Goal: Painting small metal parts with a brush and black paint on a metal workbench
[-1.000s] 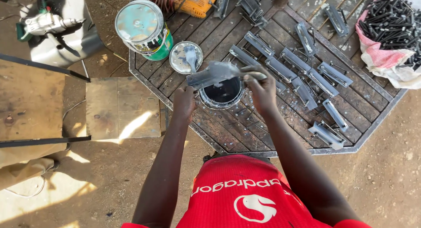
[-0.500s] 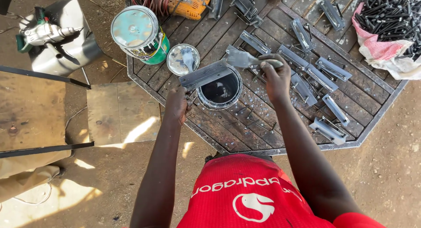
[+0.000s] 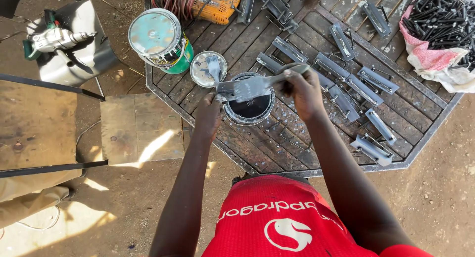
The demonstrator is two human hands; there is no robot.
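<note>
A person's left hand (image 3: pixel 209 114) grips one end of a grey metal bracket (image 3: pixel 242 89) over an open tin of dark paint (image 3: pixel 249 107), which stands near the bench's (image 3: pixel 277 155) front-left edge. The right hand (image 3: pixel 303 91) is closed on a paintbrush (image 3: pixel 269 81) laid against the bracket. Finished brackets (image 3: pixel 363 91) crowd the right side toward the edge; a lid (image 3: pixel 208 69) and larger can (image 3: pixel 158 39) fill the left corner. Bare planks lie in front of the tin.
</note>
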